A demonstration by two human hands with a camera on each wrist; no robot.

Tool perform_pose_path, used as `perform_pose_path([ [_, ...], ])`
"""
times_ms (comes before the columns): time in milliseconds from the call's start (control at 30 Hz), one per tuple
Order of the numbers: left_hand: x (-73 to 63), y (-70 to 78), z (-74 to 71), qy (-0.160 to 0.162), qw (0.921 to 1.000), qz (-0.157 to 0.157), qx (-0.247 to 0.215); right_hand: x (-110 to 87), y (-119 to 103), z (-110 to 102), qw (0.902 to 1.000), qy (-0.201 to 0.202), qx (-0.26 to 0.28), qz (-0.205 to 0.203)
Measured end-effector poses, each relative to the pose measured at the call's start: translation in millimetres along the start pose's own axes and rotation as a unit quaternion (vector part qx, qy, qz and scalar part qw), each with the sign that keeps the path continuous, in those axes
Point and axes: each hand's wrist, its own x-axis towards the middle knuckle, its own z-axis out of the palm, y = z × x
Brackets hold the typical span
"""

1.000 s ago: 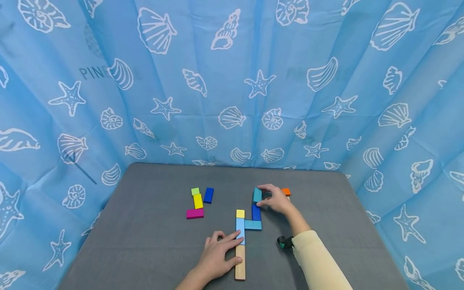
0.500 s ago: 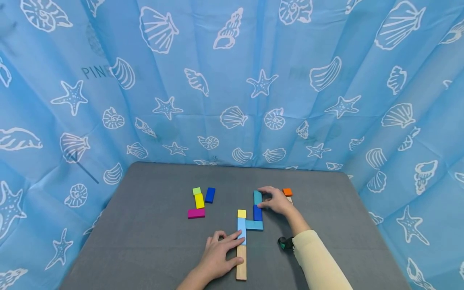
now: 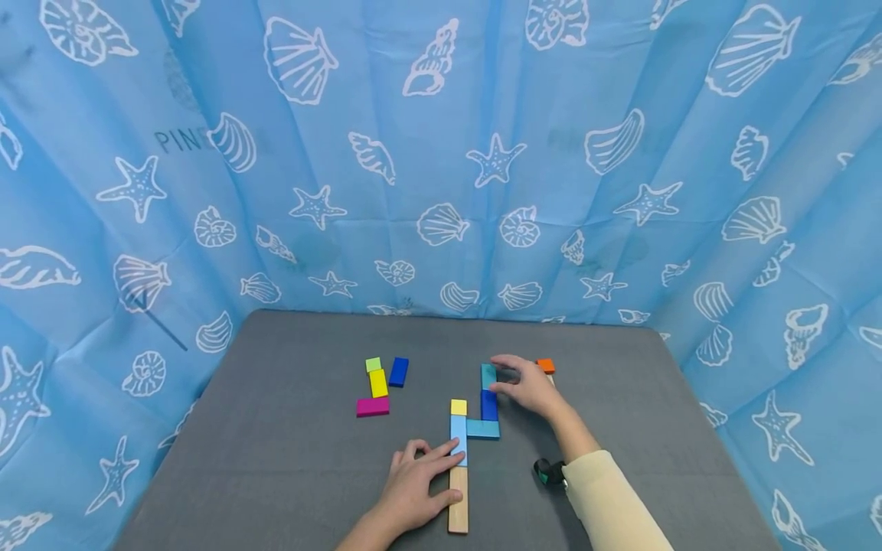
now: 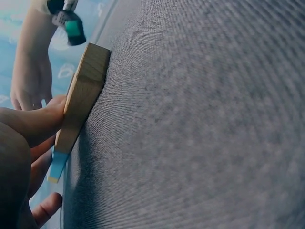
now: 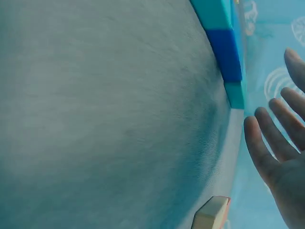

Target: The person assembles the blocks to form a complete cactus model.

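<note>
My left hand [image 3: 413, 490] rests on a row of blocks lying on the table. Its fingers touch the light blue block [image 3: 458, 428], and the thumb lies on the plain wooden block [image 3: 458, 516]. A yellow cube [image 3: 458, 407] tops this row. A teal block [image 3: 483, 429] extends rightward from it, leading to a dark blue block [image 3: 489, 405] and another teal block [image 3: 488, 375] in line above. Beside that upper teal block is my right hand [image 3: 534, 386]. In the right wrist view its fingers [image 5: 259, 152] are spread, apart from the blocks and holding nothing.
Left of the rows lie a green cube [image 3: 374, 366], a yellow block [image 3: 379, 383], a magenta block [image 3: 373, 406] and a blue block [image 3: 398, 373]. An orange block [image 3: 546, 366] and a pale wooden block [image 5: 209, 214] lie by the right hand. A shell-patterned curtain [image 3: 386, 252] borders the grey table [image 3: 276, 428].
The upper teal block was tilted in the right hand and now lies flat against the dark blue block. The right fingers have let go of it. The left hand stays in place.
</note>
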Motion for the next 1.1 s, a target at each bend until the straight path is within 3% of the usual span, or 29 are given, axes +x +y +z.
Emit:
perform_pose_path([
  [233,-0.3,-0.5,1.4,-0.002,1.0000,-0.001,0.007,-21.4,-9.0,7.0,0.9952,-0.038,-0.081,-0.040],
  [400,-0.3,0.1,0.8,0.003,0.9999,0.002,0.012,-31.4,-10.9,10.5,0.9883,-0.084,-0.125,-0.026],
  [667,2.7,4.0,0.2,0.007,0.9995,0.014,0.029,-34.9,-8.6,13.6,0.9870,-0.087,-0.135,-0.006],
  [800,3.0,10.5,-2.0,0.046,0.9976,0.044,0.027,-35.4,-8.6,13.8,0.9871,-0.090,-0.133,0.000],
  [900,6.8,12.4,-12.2,0.091,0.9934,0.069,0.014,-36.3,-8.9,13.7,0.9872,-0.088,-0.133,-0.001],
  [1000,16.3,5.4,-30.0,0.136,0.9874,0.081,0.006,-36.9,-9.6,13.5,0.9877,-0.086,-0.131,-0.001],
  [1100,28.5,-9.6,-50.4,0.165,0.9836,0.072,-0.008,-37.3,-10.0,13.5,0.9876,-0.087,-0.131,-0.001],
])
